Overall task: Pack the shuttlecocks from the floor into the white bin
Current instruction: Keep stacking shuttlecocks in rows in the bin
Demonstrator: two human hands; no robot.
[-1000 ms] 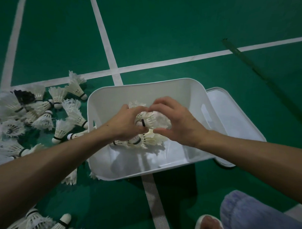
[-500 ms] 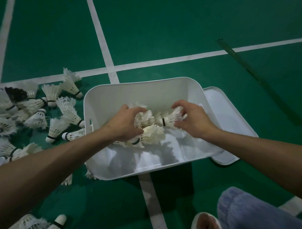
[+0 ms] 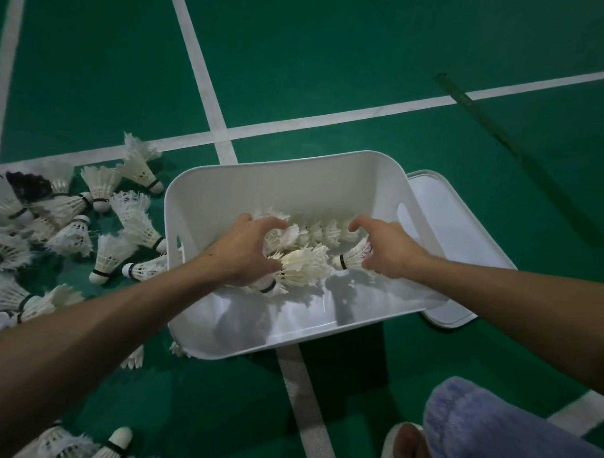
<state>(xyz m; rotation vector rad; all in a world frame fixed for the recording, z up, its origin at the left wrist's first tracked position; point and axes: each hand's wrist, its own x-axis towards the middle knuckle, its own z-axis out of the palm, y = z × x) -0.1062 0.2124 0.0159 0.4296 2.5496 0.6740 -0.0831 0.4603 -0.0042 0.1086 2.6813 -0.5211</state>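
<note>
Head view, looking down: nearest, a knee (image 3: 489,424) in blue fabric is cut off by the lower edge. Both forearms are stretched forward into the white bin (image 3: 258,192), which is set on the green floor (image 3: 356,48). The left grip (image 3: 240,253) is curled round a bunch of shuttlecocks (image 3: 303,266). The right grip (image 3: 392,251) is closed on the feathers of a single shuttlecock (image 3: 351,258); its fingertips are hidden. Loose shuttlecocks (image 3: 109,252), white-feathered and black-banded, are scattered on the floor at left.
</note>
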